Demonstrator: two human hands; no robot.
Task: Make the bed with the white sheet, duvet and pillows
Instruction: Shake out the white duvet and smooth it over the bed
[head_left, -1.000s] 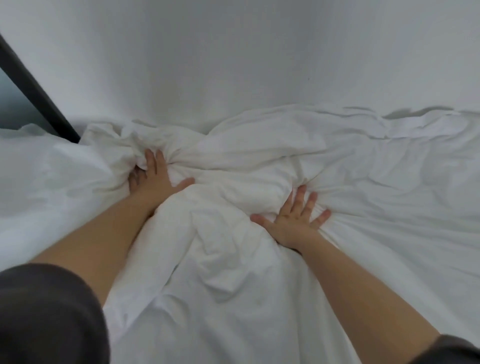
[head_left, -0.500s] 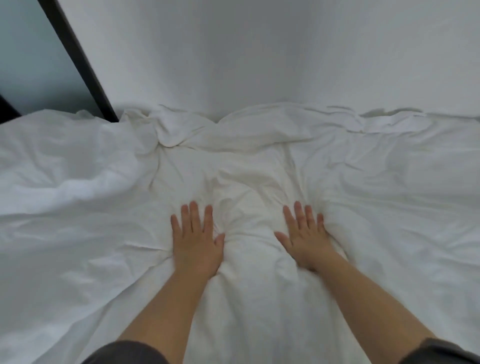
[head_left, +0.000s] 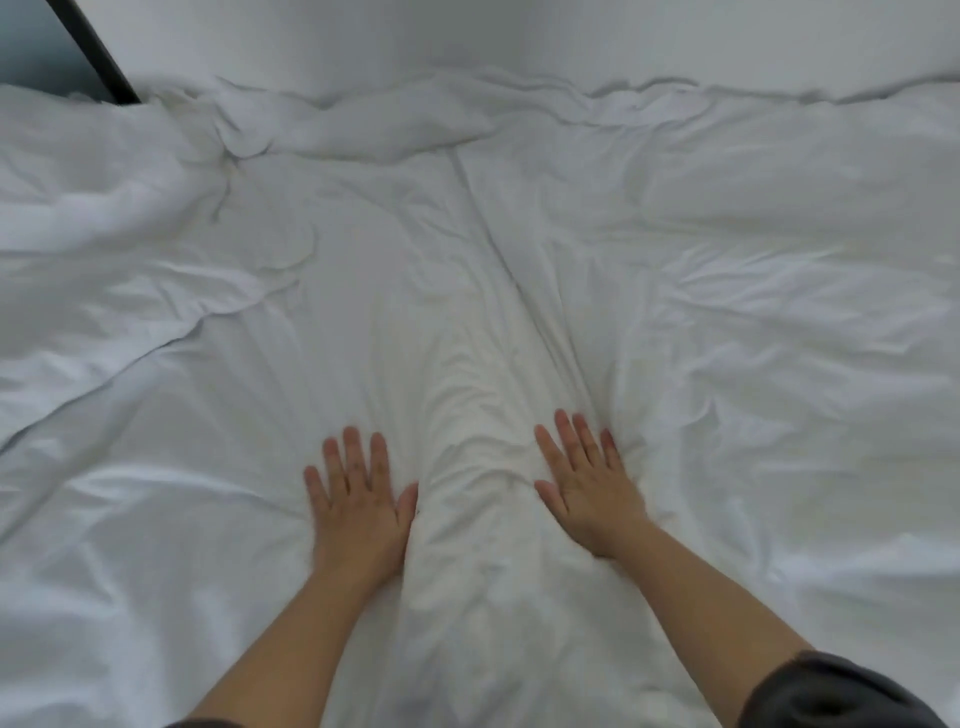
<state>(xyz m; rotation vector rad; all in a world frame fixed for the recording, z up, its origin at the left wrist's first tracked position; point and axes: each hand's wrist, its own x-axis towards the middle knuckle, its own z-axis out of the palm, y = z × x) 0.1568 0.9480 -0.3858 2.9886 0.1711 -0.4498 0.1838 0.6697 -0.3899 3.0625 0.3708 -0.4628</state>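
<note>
Dark frame bar (head_left: 101, 57) at far upper left corner. White duvet (head_left: 727, 291) covers the whole bed, soft, creased, bunched along the wall. Left hand (head_left: 358, 506) flat, fingers straight, pressing fabric. Raised rumpled ridge of duvet runs between palms. Right hand (head_left: 589, 491) flat too, fingers spread, grasping nothing.

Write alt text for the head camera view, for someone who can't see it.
The left hand and right hand press flat, fingers spread, on a rumpled white duvet, either side of a raised fold. The bedding runs back to a white wall, with a dark post at the top left.
</note>
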